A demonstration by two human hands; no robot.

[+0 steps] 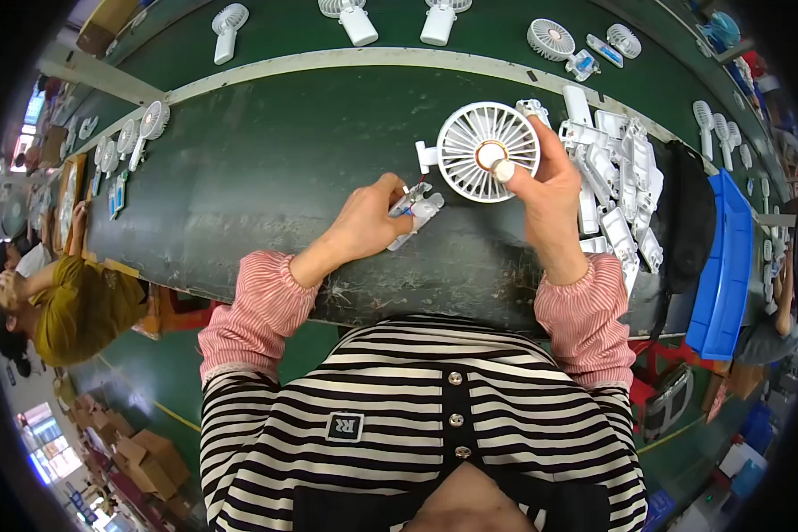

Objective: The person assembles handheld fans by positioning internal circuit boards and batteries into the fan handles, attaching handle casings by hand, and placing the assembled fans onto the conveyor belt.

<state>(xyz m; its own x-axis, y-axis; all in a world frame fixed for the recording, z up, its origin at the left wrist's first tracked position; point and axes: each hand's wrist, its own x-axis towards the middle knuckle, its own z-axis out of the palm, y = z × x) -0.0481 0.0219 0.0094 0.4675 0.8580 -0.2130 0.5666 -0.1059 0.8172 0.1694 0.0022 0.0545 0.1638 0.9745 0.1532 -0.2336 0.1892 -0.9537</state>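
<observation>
My right hand grips a round white fan head, its thumb near the hub and its fingers behind the rim. A short white stem sticks out at the left side of the fan head. Lower left of it, my left hand pinches a white fan handle with a blue part inside, close to the dark bench top. A thin reddish wire shows between handle and fan head. Right of my right hand lies a heap of white plastic handle shells.
On the green belt beyond the pale rail stand several white handheld fans. More fans sit at the bench's left end. A blue bin and a black bag are at the right. Co-workers sit at both sides.
</observation>
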